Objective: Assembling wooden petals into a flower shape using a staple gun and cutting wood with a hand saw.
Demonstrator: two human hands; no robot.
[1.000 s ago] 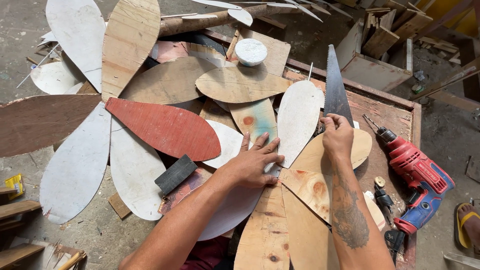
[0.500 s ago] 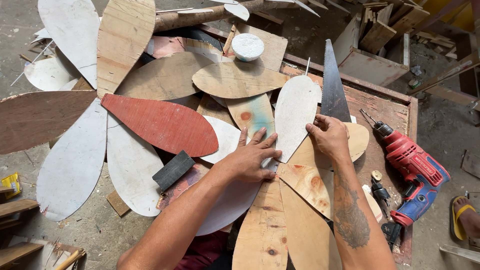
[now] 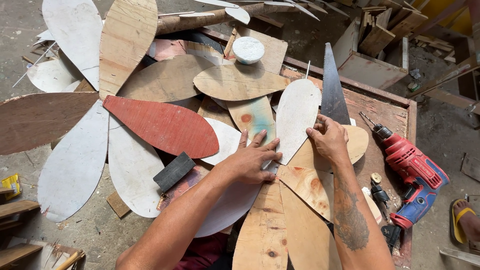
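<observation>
I see my left hand [image 3: 252, 160] pressed flat with fingers apart on the middle of the wooden petals, my right hand [image 3: 327, 137] pinching the white petal [image 3: 297, 117] near the saw [image 3: 332, 92], many petals laid, none looking fixed yet

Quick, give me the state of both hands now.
Left hand: open, flat on the wooden petals.
Right hand: fingers curled on the white petal edge.

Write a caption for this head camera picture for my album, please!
Two bare hands, left hand and right hand, press on petal-shaped wooden boards beside a red drill.
</observation>
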